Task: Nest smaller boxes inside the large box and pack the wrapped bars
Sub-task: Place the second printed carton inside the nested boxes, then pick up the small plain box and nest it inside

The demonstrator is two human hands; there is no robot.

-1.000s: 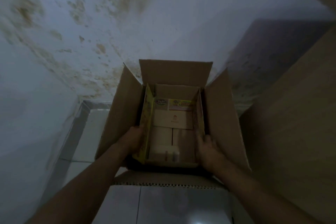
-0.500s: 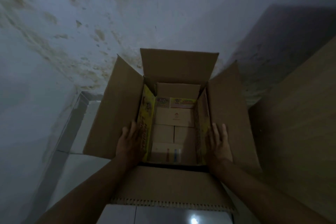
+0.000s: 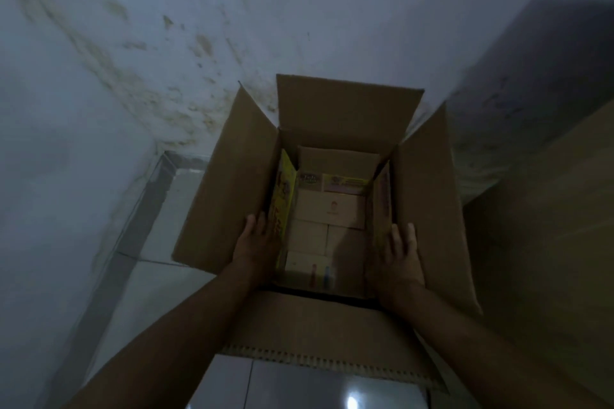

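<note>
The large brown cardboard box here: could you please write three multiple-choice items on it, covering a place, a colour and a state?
1. Where is the yellow printed inner box flap?
A. left inside wall
B. right inside wall
C. on the floor

2. What colour is the large brown cardboard box's outer material?
A. white
B. brown
C. red

3. How are the top flaps?
A. taped shut
B. torn off
C. open

Answers: 1 A, it stands beside the left hand. 2 B, plain brown card. 3 C, all four spread outward, with the right hand flat on the right one.
</note>
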